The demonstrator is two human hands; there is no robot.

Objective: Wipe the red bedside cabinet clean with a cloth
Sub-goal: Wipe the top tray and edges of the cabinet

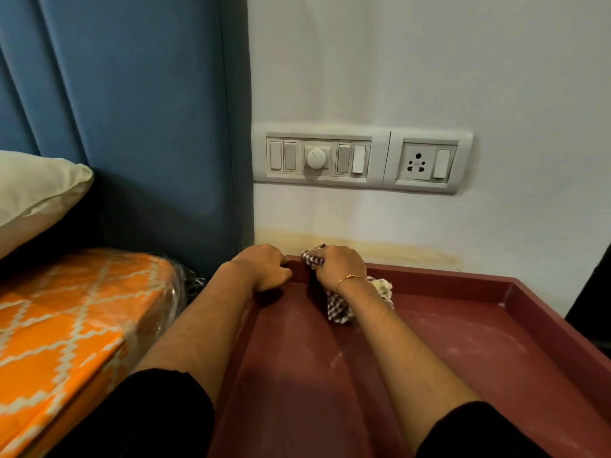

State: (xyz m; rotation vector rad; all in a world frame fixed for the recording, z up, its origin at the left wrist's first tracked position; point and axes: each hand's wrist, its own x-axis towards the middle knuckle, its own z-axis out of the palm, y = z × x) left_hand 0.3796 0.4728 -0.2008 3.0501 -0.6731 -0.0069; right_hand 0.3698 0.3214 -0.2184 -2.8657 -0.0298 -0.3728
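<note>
White plaster wall (429,61) fills the back, with a yellowish stain band just above the cabinet. Blue padded headboard (132,110) at left, vertical channels, smooth fabric. Red bedside cabinet (463,358) below: matte tray-shaped top with a raised rim, pale dusty streaks on the flat. Bed (66,325) at left, orange sheet with a white lattice print, clear plastic wrap at its corner; cream pillow (33,193) above it. White switch plate (360,160) on the wall (rockers, round dial, one socket). Left hand (264,267) is curled over the rim's back-left corner. Right hand (340,266) is fisted on the checked cloth (337,309), crumpled, pressed to the back rim; thin gold bangle (352,278) on the wrist.
</note>
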